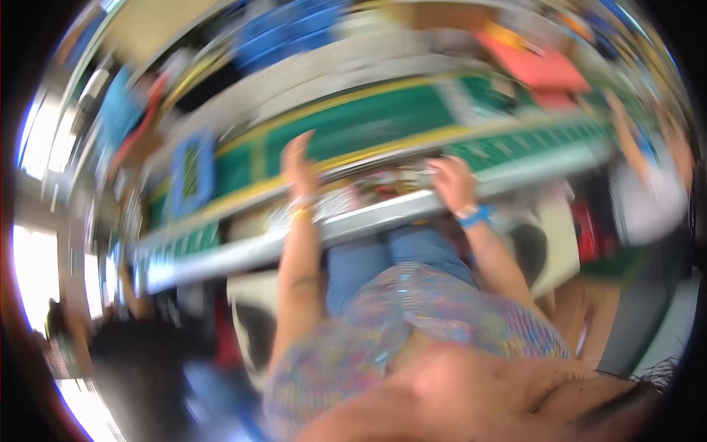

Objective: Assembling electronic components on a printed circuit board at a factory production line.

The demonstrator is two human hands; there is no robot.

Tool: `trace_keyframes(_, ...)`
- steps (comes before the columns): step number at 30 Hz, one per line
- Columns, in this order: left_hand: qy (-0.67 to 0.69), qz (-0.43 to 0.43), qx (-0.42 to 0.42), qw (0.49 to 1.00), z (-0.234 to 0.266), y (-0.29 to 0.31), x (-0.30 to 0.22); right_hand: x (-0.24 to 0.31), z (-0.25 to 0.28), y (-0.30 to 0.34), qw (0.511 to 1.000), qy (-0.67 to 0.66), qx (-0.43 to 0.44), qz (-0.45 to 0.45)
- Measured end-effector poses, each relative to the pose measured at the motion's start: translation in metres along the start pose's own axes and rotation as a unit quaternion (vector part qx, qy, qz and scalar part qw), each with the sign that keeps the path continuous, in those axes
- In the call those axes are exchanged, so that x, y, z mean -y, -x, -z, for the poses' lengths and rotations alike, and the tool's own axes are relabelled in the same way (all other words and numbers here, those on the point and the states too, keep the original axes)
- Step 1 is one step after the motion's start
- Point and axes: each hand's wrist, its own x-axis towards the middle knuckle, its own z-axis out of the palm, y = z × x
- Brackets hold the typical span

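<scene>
L hand (298, 166): out fwd at near edge of green belt (361, 118); fingers approx. straight, tips ovr the green. Grip: cannot tell, motion blur; no held item visible.
R hand (453, 183): at R end of the parts trough, beyond the rail; fingers bent, tips twd trough. Grip: cannot tell; any item in fingers unreadable.
Hand spacing: L & R well apart, trough btwn them.
Wrists: R w/ blue band (475, 216); L w/ thin yellowish band (300, 211).
Mixed small parts (383, 186): in trough, btwn hands, nearest R fingers; reddish, brown & pale tones, kinds n/a due to blur.
Whitish item (336, 202): just R of L wrist, on far side of rail; type unclear.
Rail (375, 215): pale, runs L–R btwn torso & trough; L forearm passes ovr it.
Lap: blue trousers (361, 267) on near side of rail; multicol. top (471, 317) above.
Belt edges: yellow strips, near & far.
Blue tray (207, 169): left of L hand, well apart; dk green insert visible inside.
Far side, ctr-L: blue bins (287, 37), grouped.
Far side, R: coral-red bin (537, 70) w/ yellow item (504, 35) at its top.
Adj. station, R: co-worker (648, 195), pale garment, arms twd line.
</scene>
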Motion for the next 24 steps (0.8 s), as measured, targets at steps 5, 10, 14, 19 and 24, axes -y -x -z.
trace_keyframes(5, 0.002, -0.037, -0.078, 0.996, 0.036, 0.003, -0.028, 0.007, -0.003, 0.013, 0.995, 0.071, 0.031, 0.070)
trace_keyframes(10, -0.238, 0.024, -0.103, 0.966, 0.129, 0.012, -0.009, 0.001, 0.012, 0.007, 0.990, 0.031, 0.111, 0.078)
trace_keyframes(14, -0.494, 0.229, -0.072, 0.836, 0.254, 0.021, 0.082, -0.006, 0.013, 0.005, 0.991, 0.009, 0.115, 0.063)
trace_keyframes(19, -0.473, 0.495, -0.074, 0.725, 0.385, 0.038, 0.140, -0.005, 0.009, 0.006, 0.991, 0.021, 0.120, 0.050)
trace_keyframes(24, -0.470, 0.536, -0.056, 0.699, 0.430, 0.045, 0.152, -0.001, 0.004, 0.013, 0.993, 0.005, 0.116, 0.028)
